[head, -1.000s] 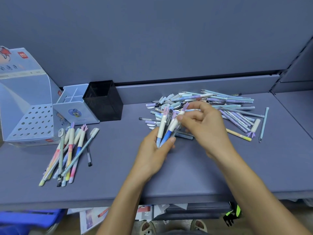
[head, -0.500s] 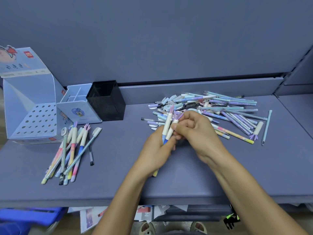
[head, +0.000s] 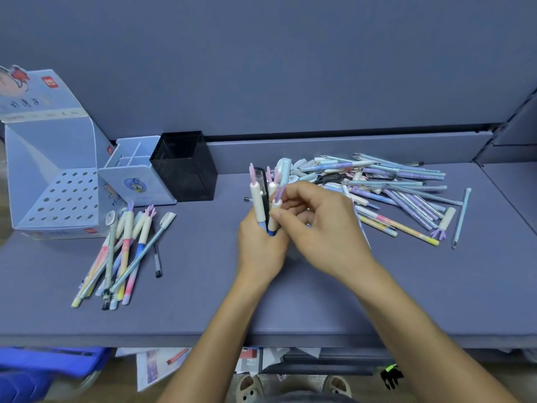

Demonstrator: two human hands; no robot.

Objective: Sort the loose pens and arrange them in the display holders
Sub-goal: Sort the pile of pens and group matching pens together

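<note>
Head view: the left hand [head: 258, 251] has its fingers curled round a bundle of pens [head: 256, 199], held roughly upright above the shelf [head: 290, 301], with the tufted caps pointing up and toward the far side and the barrels running down into the palm. The right hand [head: 325, 228] sits just beside it on the right, thumb and forefinger pinching a purple-tipped pen [head: 277, 202] near its cap and holding it parallel against the bundle, so both long axes run near to far. The loose pile [head: 392, 187] lies to the right, just beyond the right hand's knuckles, so that hand is the nearer one for fetching more. The perforated display holder [head: 58, 199] and the divided holder [head: 136, 175] stand well apart to the far left, past the black mesh cup [head: 186, 167], and a sorted group [head: 125, 251] lies flat in front of them. The left hand is on that side, so I judge any carry to the holders would go leftward, with the barrels, not the caps, leading down into the holes.
</note>
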